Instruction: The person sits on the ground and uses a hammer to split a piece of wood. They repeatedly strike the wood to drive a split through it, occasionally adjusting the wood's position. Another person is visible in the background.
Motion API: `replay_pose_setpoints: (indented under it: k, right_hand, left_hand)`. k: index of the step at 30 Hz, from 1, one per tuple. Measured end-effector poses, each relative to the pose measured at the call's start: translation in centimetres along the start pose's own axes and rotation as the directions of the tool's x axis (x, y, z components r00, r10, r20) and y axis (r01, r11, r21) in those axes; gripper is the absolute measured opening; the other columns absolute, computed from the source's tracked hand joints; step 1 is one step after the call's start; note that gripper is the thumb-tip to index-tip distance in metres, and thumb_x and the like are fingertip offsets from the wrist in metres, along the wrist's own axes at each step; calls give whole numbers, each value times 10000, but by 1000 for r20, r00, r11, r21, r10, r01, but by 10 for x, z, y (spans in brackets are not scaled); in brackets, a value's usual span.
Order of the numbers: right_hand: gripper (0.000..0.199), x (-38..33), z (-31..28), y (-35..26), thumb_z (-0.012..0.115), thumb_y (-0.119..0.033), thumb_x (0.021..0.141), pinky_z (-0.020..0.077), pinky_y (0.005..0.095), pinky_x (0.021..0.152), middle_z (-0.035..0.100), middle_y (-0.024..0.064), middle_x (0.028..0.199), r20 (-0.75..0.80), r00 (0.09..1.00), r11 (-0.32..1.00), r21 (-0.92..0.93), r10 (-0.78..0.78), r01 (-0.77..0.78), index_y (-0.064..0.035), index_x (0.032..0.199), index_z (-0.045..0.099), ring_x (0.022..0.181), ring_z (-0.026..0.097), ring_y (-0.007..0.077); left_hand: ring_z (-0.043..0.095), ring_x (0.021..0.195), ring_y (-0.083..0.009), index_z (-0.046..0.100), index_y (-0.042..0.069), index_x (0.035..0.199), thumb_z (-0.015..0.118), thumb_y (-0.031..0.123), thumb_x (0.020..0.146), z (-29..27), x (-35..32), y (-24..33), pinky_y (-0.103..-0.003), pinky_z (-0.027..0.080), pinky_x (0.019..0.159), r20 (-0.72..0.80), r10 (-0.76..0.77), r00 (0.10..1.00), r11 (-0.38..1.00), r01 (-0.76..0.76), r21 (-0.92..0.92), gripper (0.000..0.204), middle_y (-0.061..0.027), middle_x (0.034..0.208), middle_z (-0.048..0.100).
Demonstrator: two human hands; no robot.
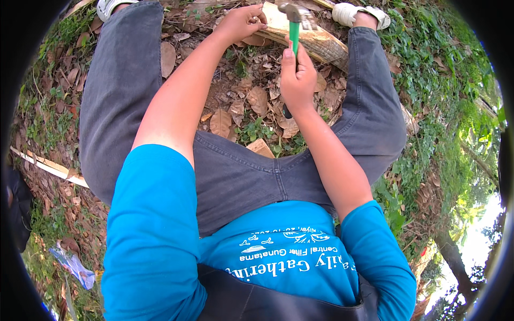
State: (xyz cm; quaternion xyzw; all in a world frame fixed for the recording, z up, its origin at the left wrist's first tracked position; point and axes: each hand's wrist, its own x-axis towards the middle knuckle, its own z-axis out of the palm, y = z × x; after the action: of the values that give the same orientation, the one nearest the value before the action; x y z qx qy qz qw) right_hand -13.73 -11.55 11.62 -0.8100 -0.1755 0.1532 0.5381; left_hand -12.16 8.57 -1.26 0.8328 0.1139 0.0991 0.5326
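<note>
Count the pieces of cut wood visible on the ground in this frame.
3: a plank under the hammer at top, a small block between the knees, a pale strip at left. Leaves may hide more.

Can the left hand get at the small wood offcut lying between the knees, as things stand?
Probably yes. The left hand rests on the wooden plank, holding nothing visible, and the small wood offcut lies bare on the leaves. The right hand grips the green-handled hammer off to the side.
</note>
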Motion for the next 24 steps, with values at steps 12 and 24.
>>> replay_pose_setpoints:
  k: [12, 24]
  right_hand:
    - [384, 7, -5, -17, 543, -269, 1036, 435, 273, 591, 592, -7, 757, -59, 992, 992, 57, -110, 113, 1, 1306, 586, 640, 500, 82]
    - [337, 5, -10, -28, 539, -205, 1037, 442, 237, 690, 594, -25, 817, -116, 993, 969, 245, -7, 36, 13, 1288, 601, 745, 494, 53]
  left_hand:
    - [708, 765, -231, 688, 118, 1006, 710, 196, 885, -10, -5, 15, -366, 569, 611, -17, 33, 999, 985, -29, 171, 146, -55, 1406, 586]
    - [654, 966, -386, 523, 112, 1120, 683, 226, 895, 3, -8, 27, -469, 530, 791, -47, 70, 996, 958, -54, 283, 298, -168, 1035, 681]
